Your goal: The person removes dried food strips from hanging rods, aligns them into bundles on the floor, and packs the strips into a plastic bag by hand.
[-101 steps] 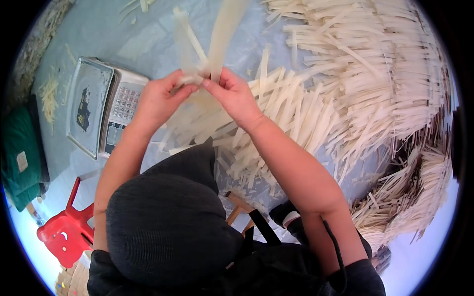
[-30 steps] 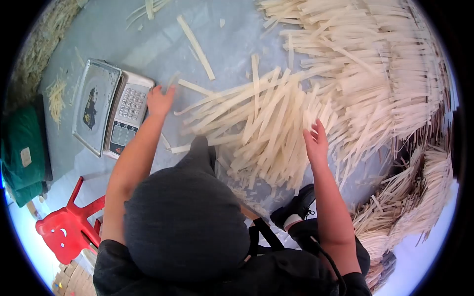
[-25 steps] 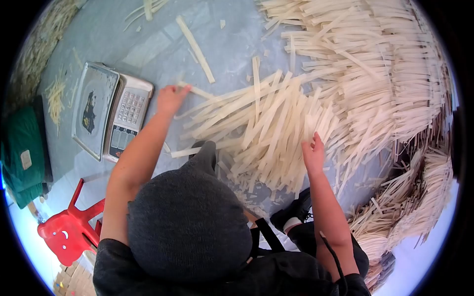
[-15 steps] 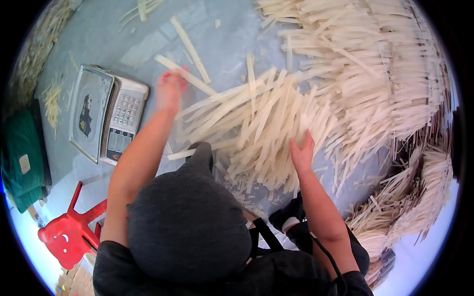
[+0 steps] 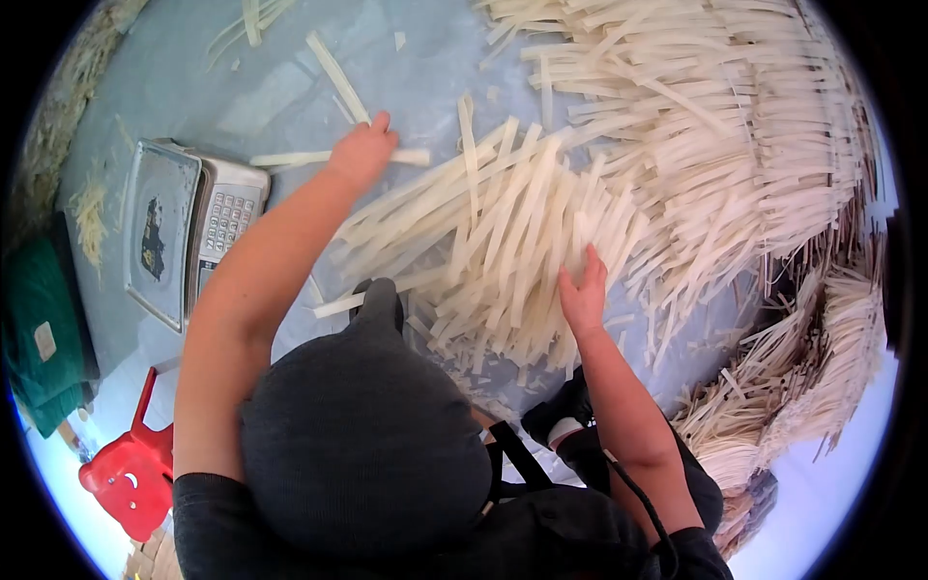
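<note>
My left hand (image 5: 364, 153) reaches out on the far left side of the loose pile, its fingers closed on the lower end of a pale flat strip (image 5: 336, 75). A second pale strip (image 5: 290, 159) runs crosswise beneath this hand. The loose pile of similar strips (image 5: 507, 237) spreads over the grey floor between my hands. My right hand (image 5: 584, 295) rests at the pile's near right edge, its thumb and fingers apart with nothing gripped. How firmly the left fingers pinch the strip is hidden by the hand.
Left of my left arm stands a scale (image 5: 227, 213) with a metal pan. A red stool (image 5: 130, 483) and a green bundle (image 5: 43, 329) are further left. Thick layers of strips (image 5: 715, 145) cover the right side. A person's capped head (image 5: 362, 425) fills the lower middle.
My left hand has moved right and slightly forward, onto the farther strip. The strip it was touching has swung from slanted to nearly crosswise. My right hand stays by the pile.
</note>
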Demonstrator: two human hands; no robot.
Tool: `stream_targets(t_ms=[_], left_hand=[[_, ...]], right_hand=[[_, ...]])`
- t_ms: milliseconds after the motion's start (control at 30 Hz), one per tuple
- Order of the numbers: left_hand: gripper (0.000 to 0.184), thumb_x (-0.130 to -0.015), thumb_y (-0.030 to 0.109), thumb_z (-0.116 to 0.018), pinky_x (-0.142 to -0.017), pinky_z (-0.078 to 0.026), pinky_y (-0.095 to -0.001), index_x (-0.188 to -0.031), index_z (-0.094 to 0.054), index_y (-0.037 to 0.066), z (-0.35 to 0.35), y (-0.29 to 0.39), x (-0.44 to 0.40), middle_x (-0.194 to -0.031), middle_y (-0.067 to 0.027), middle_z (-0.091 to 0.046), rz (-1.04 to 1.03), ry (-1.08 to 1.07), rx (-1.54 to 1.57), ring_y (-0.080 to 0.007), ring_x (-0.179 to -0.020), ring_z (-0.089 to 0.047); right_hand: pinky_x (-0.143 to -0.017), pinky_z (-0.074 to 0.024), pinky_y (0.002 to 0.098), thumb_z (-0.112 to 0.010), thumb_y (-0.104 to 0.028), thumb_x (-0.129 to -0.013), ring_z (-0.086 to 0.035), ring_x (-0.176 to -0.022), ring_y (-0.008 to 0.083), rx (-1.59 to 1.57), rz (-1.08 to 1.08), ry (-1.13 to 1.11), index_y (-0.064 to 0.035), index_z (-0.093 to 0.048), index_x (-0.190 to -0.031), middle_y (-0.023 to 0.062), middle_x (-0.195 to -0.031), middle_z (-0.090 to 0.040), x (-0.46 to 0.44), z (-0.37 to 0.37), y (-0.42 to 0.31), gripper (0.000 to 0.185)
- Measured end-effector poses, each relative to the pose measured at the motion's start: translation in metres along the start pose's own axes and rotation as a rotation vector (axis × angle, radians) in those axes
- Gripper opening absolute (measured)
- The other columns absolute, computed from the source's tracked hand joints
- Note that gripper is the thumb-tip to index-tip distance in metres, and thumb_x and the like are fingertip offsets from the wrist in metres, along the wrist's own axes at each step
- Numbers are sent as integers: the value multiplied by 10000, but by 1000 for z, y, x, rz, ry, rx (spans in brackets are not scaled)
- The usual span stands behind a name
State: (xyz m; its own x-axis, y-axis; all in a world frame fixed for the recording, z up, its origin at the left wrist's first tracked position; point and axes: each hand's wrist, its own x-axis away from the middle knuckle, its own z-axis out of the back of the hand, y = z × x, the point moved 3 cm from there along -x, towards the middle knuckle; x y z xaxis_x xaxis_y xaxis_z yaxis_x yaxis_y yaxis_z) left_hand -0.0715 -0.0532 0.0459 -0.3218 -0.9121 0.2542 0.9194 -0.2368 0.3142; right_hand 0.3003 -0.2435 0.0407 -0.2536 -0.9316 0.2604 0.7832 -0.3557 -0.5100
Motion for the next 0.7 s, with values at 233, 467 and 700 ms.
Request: stream_targets(t_ms=[233,467,700], left_hand=[[185,-818,57,-580,-809,-549,-401,-1002,-587,69,-8,-8,-3,-1111,-94,-506,-88,-45,-283,-293,-1015,-568],[250,-950,225,-554,-720,-506,-469,-1124,-491,58,100,64,3,-942,-157,-664,5,388,97,-382,-905,-622],[437,-947,379,-569,-782,-501,-447,-1172,-480,15,117,132,-24,-1041,-216,-653,-87,220,537,-374,-952,-634]], right_hand=[[-1074,-367,431,-657,-219,-849,-424,-1274,426,-9,1,-8,-16,-334,-1441,275,-1389,-386,-2,2,-2,705],[-934,-468,394,-674,-236,-853,-538,-1139,348,-132,-84,29,-42,-433,-1394,219,-1328,-472,-1,15,7,623],[-851,-497,364,-683,-225,-853,-581,-1059,289,-217,-153,102,-93,-465,-1383,178,-1270,-518,-3,30,23,588]])
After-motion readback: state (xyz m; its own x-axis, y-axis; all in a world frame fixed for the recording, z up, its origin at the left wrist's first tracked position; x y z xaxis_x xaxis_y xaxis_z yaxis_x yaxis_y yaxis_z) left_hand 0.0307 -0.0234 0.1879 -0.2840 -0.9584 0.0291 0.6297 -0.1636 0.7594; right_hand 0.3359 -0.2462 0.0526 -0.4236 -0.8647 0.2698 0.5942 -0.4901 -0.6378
